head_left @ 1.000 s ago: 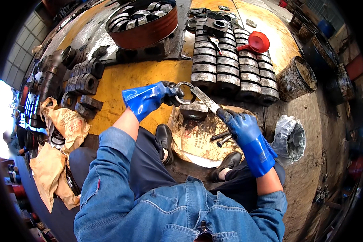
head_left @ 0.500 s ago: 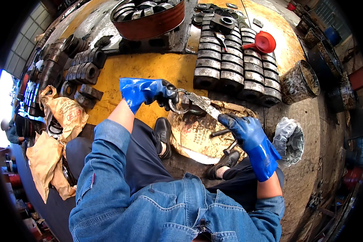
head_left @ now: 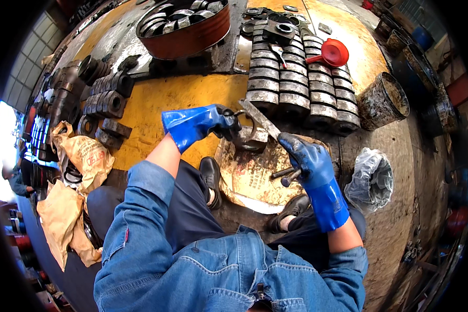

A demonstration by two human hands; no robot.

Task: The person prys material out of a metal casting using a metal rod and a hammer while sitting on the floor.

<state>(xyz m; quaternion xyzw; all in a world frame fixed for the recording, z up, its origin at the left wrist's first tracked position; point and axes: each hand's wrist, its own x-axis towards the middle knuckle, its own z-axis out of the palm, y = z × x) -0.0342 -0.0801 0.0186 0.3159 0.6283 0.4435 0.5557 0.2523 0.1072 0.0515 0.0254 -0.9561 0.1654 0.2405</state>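
Observation:
My left hand (head_left: 223,122), in a blue rubber glove with dark grease on the fingers, is closed on a thin metal ring (head_left: 253,125). A flat metal strip like a scraper blade (head_left: 260,117) slants from my right hand (head_left: 306,158), gloved alike and closed round its lower end. The strip's far end lies by the ring; whether they touch I cannot tell. Just beyond the ring, a metal block (head_left: 254,138) rests on a greasy, paper-covered board (head_left: 244,179) between my feet. Two bolt-like rods (head_left: 282,173) lie beside my right hand, partly hidden by it.
Rows of round-holed metal blocks (head_left: 292,99) stand ahead, topped by a red funnel-like scoop (head_left: 334,52) and a brush (head_left: 278,52). A rusty tub (head_left: 184,39) holds metal parts. At right are a dirty bucket (head_left: 382,101) and plastic-lined container (head_left: 370,179); at left, paper sacks (head_left: 91,156).
The strip's far end has swung upward and is steeper. My right hand has shifted slightly up and left. The ring has turned, and the block behind it now shows more.

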